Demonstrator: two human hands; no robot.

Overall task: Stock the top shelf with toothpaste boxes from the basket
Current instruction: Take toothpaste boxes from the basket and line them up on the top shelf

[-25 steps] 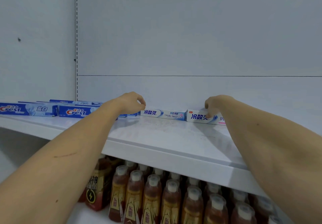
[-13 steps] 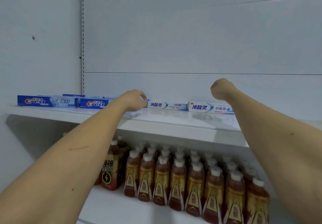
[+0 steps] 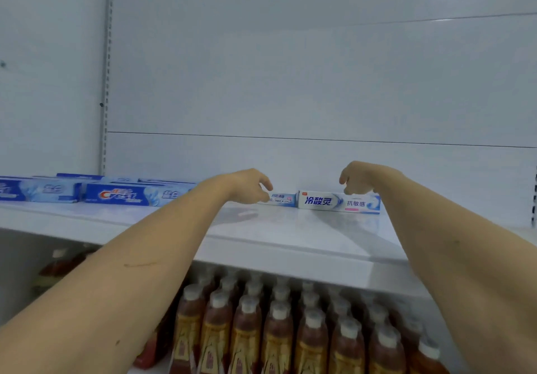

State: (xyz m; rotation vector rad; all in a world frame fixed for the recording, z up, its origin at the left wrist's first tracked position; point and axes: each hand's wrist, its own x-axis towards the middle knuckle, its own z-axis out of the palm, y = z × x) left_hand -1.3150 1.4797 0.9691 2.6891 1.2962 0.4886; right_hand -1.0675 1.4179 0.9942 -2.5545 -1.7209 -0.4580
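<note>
Two white toothpaste boxes lie end to end at the back of the top shelf (image 3: pixel 290 237). My left hand (image 3: pixel 247 185) is at the left end of the farther white box (image 3: pixel 281 199), thumb and forefinger pinching that end and hiding it. My right hand (image 3: pixel 360 178) hangs over the nearer white box (image 3: pixel 325 201), fingers drooping onto its top edge, thumb apart, holding nothing. Several blue Crest toothpaste boxes (image 3: pixel 128 195) lie in rows on the shelf's left part. The basket is out of view.
The shelf below holds several rows of brown drink bottles with white caps (image 3: pixel 279 333). A white back panel (image 3: pixel 290 83) rises behind the top shelf, and a slotted upright (image 3: pixel 106 83) stands at the left. Bare shelf surface lies in front of the white boxes.
My right hand has come down from a raised fist onto the nearer white box. My left hand has stayed at the farther box's left end. The view has shifted slightly.
</note>
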